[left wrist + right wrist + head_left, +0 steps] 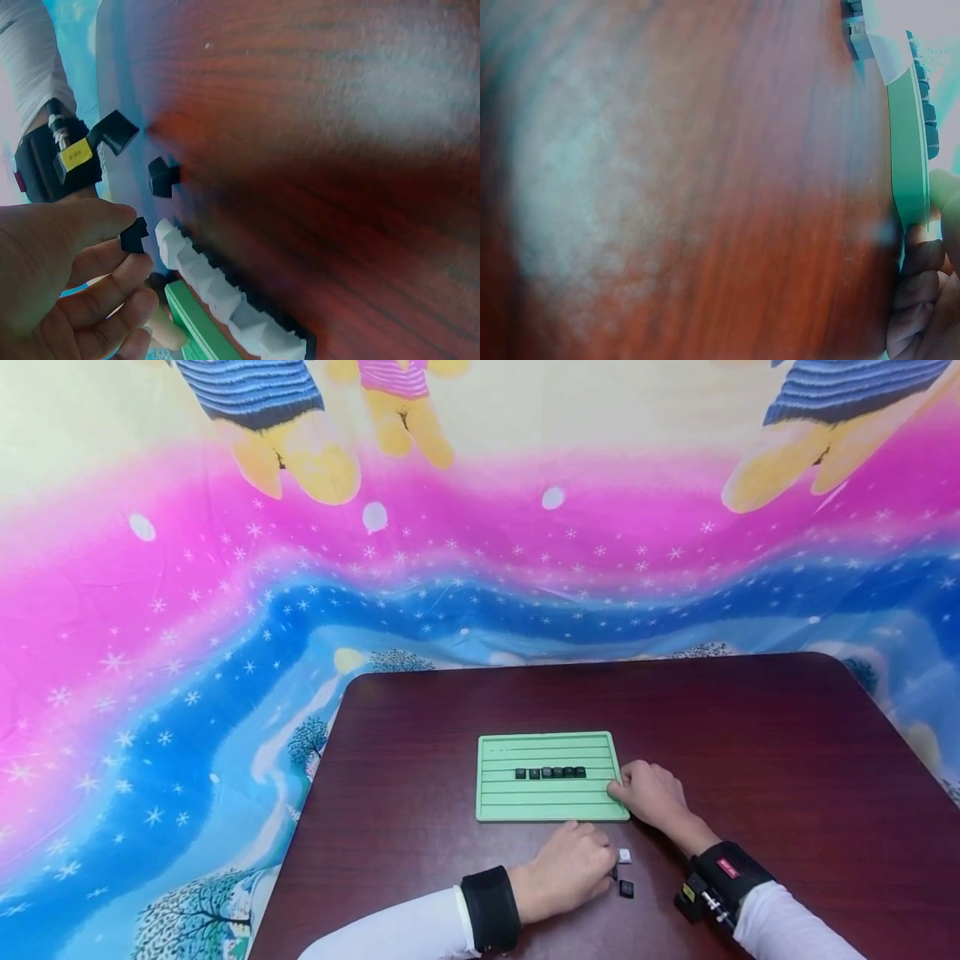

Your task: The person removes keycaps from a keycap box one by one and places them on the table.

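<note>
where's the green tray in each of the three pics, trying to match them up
Head: green tray below and slightly right of center, the right hand gripping its right edge.
Left wrist: part of the green tray, at the bottom, left of center.
Right wrist: green tray seen near edge-on along the right side.
Shared landmark: the dark red table, visible in all three views.
</note>
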Tool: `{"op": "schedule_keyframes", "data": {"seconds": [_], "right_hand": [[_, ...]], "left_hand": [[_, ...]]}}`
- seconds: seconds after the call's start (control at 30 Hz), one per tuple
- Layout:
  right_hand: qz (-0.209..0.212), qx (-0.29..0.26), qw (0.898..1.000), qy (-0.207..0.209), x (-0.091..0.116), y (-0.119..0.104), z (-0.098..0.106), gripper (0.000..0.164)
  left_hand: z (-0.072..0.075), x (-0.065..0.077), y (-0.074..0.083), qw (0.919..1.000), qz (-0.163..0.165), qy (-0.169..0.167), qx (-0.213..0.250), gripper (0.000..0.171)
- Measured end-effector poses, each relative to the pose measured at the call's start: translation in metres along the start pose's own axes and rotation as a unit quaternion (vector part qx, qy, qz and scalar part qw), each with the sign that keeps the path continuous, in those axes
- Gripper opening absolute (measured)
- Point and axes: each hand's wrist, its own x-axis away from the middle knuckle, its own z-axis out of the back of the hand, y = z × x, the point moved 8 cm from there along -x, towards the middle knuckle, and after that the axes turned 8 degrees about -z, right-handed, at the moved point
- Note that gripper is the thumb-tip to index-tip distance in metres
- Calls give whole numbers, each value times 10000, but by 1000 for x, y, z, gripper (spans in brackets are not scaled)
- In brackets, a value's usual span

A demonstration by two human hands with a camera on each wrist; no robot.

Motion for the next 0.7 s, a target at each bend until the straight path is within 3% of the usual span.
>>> {"op": "schedule_keyframes", "data": {"seconds": [0.37, 0.7], "right_hand": [[52, -22, 10000, 30, 1, 0, 0, 35], [79, -30, 10000, 52, 1, -1, 1, 34]], "left_hand": [[-3, 4, 18, 9992, -279, 89, -283, 12], [-14, 2, 23, 9992, -259, -4, -311, 12]]}}
